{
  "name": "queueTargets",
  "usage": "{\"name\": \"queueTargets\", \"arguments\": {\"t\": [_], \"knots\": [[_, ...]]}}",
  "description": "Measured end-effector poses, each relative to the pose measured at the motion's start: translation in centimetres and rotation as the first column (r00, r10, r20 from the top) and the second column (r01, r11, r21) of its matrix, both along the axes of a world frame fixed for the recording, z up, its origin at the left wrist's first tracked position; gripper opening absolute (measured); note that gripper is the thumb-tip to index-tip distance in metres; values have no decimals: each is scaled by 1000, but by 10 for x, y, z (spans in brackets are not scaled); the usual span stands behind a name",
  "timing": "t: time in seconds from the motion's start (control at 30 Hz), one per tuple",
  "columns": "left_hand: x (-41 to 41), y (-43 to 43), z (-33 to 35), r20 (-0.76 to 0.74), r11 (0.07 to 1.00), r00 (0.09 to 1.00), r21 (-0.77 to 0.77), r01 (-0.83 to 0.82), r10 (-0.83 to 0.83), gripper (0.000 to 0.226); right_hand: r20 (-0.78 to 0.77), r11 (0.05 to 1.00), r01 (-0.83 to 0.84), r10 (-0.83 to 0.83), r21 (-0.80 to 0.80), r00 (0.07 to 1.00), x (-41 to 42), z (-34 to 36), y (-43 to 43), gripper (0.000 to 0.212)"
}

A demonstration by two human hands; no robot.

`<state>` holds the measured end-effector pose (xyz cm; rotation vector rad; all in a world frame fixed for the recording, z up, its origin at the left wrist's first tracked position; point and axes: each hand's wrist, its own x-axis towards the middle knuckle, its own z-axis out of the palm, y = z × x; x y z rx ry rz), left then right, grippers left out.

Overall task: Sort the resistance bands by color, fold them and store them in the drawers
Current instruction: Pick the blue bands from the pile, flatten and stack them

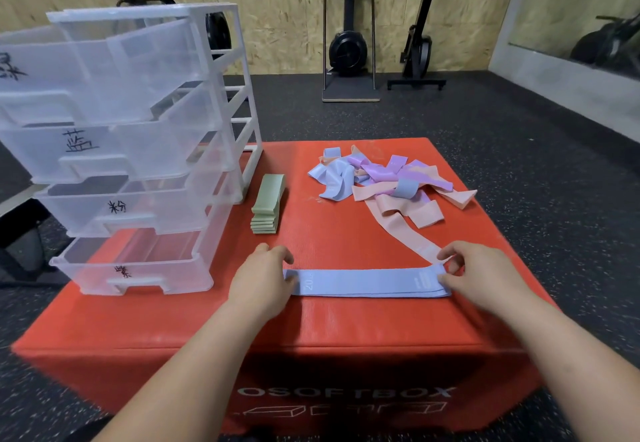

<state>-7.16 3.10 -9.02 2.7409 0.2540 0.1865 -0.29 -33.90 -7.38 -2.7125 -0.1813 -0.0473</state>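
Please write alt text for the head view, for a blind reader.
A left hand and right hand hold the ends of a light-blue fabric band on a red padded box. Folded green bands lie beside a clear plastic drawer unit; mixed pastel bands lie behind.

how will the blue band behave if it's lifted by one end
Probably floppy: the blue band lies flat like cloth, and bands in the pile curl and drape. Likely light: the left hand and right hand hold its ends with fingertips. It would likely sag.
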Motion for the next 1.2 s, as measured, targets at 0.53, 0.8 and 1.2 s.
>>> {"name": "queueTargets", "arguments": {"t": [0.53,0.8,1.2], "knots": [[-2,16,4,-52,951,951,41,306,-304,68,-68,924,-333,326,-189,943,8,-6,-18,72],[-1,24,4,-53,957,956,14,291,-289,72,-76,910,-361,353,-205,932,15,-10,-20,66],[4,28,3,-44,957,957,18,288,-287,72,-96,908,-342,329,-241,940,22,-10,-17,65]]}}
